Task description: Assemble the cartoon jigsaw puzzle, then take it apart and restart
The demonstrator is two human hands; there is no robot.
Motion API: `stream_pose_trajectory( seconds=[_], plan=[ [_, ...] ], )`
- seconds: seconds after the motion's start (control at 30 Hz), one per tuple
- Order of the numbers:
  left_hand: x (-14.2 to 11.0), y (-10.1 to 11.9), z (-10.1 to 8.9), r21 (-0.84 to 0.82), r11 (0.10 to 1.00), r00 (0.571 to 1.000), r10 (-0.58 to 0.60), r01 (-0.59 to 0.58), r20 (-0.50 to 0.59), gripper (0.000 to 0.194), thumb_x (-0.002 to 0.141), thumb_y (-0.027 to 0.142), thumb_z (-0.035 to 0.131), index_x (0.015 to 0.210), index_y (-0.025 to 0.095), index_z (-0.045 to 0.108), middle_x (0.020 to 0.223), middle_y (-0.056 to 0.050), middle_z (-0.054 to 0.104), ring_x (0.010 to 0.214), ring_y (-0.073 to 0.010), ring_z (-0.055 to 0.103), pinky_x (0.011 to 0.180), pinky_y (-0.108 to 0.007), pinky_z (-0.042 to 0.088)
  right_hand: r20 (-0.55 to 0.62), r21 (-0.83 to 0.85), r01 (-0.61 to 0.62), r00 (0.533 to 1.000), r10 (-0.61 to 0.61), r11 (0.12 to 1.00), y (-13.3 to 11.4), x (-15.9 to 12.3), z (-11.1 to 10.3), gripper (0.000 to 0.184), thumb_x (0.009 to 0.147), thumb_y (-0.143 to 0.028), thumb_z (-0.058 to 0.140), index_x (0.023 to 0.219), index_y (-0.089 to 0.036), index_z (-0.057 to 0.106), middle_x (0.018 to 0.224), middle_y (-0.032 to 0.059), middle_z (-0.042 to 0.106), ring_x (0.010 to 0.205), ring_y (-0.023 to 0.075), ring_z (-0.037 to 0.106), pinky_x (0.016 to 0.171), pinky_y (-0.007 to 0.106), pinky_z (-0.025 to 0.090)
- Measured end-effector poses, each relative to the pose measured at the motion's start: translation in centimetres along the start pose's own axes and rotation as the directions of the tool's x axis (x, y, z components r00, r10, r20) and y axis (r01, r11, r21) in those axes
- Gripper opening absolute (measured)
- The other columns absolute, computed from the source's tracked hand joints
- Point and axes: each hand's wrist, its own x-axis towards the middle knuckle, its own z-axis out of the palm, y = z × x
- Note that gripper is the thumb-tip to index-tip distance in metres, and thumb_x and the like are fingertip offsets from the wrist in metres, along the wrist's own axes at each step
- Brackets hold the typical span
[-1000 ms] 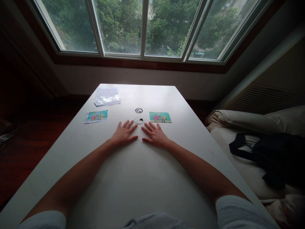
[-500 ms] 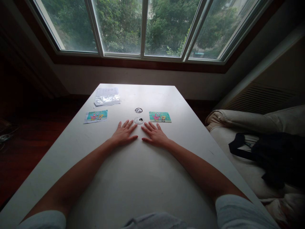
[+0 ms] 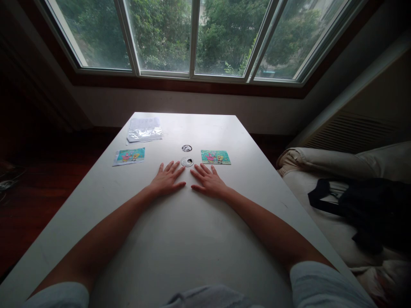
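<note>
My left hand (image 3: 167, 179) lies flat on the white table (image 3: 186, 239), palm down with its fingers spread. Beside it, my right hand (image 3: 209, 182) rests the same way, and neither holds anything. Just beyond my fingertips are two round black-and-white discs, a nearer one (image 3: 186, 161) and a farther one (image 3: 186, 148). A teal jigsaw puzzle with pink and yellow cartoon figures (image 3: 215, 157) lies just past my right hand. Off to the left, beyond my left hand, is a paper picture with similar colours (image 3: 130, 156).
A clear plastic sleeve with paper (image 3: 145, 129) lies at the table's far left. Beyond the far edge is a wall under a window (image 3: 192, 38). A pale sofa (image 3: 308, 179) with dark clothing (image 3: 372, 209) on it stands along the right side.
</note>
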Motion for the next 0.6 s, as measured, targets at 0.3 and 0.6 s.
stream_pose_trajectory(
  seconds=[0.3, 0.6],
  plan=[
    [-0.1, -0.1, 0.1, 0.008, 1.000, 1.000, 0.001, -0.001, -0.007, 0.081, 0.094, 0.078, 0.030, 0.163, 0.034, 0.023, 0.172, -0.005, 0.012, 0.158, -0.0347, 0.010, 0.123, -0.064, 0.008, 0.000, 0.001, 0.005, 1.000, -0.005, 1.000, -0.1, -0.1, -0.1, 0.083, 0.095, -0.079, 0.023, 0.164, -0.032, 0.020, 0.171, 0.0055, 0.012, 0.158, 0.0336, 0.007, 0.124, 0.063, 0.004],
    [0.0, 0.1, -1.2, -0.007, 0.998, 0.994, -0.068, 0.069, 0.084, 0.082, 0.094, 0.075, 0.034, 0.162, 0.031, 0.025, 0.171, -0.007, 0.015, 0.157, -0.0354, 0.013, 0.124, -0.061, 0.011, -0.114, 0.214, 0.061, 0.993, -0.038, 0.975, -0.6, -1.9, -1.1, 0.060, 0.099, -0.060, 0.043, 0.146, -0.025, 0.056, 0.159, 0.0098, 0.045, 0.150, 0.0294, 0.036, 0.123, 0.051, 0.025]
  ],
)
